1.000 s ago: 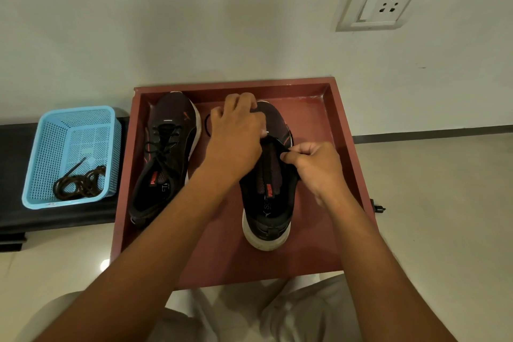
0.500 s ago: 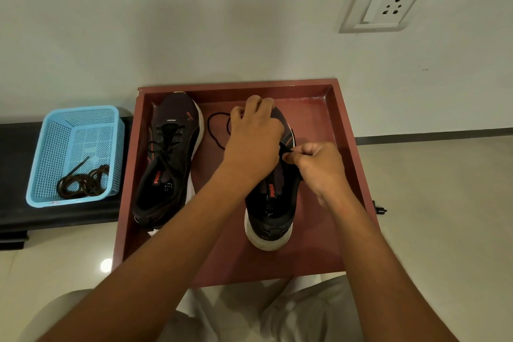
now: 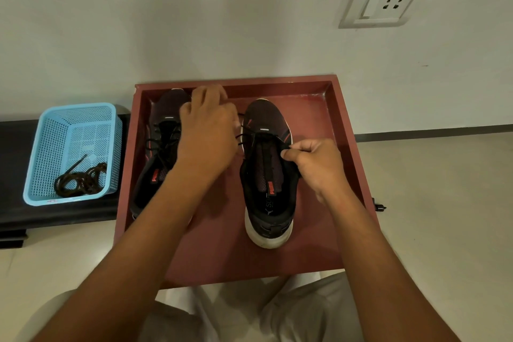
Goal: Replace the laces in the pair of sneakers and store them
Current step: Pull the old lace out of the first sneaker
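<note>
Knees in pale trousers (image 3: 291, 311) sit nearest the camera, at the front edge of a dark red tray (image 3: 347, 125) resting on the tiled floor. Both forearms reach over it. The right hand (image 3: 316, 164) pinches the eyelet edge of the right sneaker (image 3: 268, 175), fingers curled on the fabric; this shoe stands heel toward the viewer, its black lace (image 3: 247, 134) threaded only through the eyelets nearest the toe, loose ends running off to the left. The left hand (image 3: 208, 136) hovers between the two shoes with fingers bent over those ends; whether its grip holds the lace cannot be told, as the fingertips are hidden. The left sneaker (image 3: 158, 153), partly covered by that arm, lies laced beside it in the tray. Farther left, a blue plastic basket (image 3: 50, 136) on a black surface (image 3: 16, 216) holds a coiled dark lace (image 3: 80, 182). A white wall socket (image 3: 385, 0) is mounted behind.
</note>
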Demonstrator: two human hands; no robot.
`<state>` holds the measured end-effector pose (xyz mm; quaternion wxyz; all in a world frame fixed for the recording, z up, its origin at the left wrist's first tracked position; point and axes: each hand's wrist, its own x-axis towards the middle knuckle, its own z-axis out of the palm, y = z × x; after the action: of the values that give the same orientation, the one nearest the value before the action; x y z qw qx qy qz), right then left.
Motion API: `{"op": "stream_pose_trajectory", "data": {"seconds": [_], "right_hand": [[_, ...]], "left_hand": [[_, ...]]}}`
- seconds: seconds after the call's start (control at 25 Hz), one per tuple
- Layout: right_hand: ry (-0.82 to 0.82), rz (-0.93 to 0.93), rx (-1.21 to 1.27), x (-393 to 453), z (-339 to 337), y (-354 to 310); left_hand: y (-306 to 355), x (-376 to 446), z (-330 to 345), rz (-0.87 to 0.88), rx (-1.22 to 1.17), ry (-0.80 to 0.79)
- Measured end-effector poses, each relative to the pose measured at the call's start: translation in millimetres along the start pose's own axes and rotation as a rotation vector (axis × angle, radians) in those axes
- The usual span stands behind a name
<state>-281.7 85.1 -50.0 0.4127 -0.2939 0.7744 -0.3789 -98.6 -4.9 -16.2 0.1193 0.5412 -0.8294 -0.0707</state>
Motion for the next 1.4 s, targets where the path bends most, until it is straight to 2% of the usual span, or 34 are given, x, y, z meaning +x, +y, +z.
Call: {"op": "stream_pose_trajectory", "data": {"seconds": [0.12,0.24,0.36,0.8,1.08,1.24,1.4], "right_hand": [[-0.001,0.006,-0.006,-0.2,0.5,-0.2],[-0.002,0.008,-0.002,-0.3,0.4,-1.1],[-0.002,-0.004,-0.014,-1.1,0.2,-1.6],[0.000,-0.015,-0.022,-0.2,-0.2,-0.1],[-0.004,-0.009,-0.013,-3.1,-1.0,-2.9],[-0.006,-0.003,-0.028,-4.1,-0.7,-4.5],[-0.001,0.000,-0.046,-6.8,-1.6,-6.5]], "left_hand": [[6.8,-3.9,-2.9,-0.030,-0.028,-0.003],[36.0,-4.0,4.0,0.130,-0.004,-0.079],[49.3,-0.9,15.7,0.176,0.078,-0.142],[41.8,4.4,16.2,0.169,0.179,-0.143],[31.1,12.8,19.0,0.329,0.250,-0.185],[10.4,15.0,4.6,0.276,0.157,-0.122],[-18.3,10.5,-7.2,0.102,0.091,-0.022]]}}
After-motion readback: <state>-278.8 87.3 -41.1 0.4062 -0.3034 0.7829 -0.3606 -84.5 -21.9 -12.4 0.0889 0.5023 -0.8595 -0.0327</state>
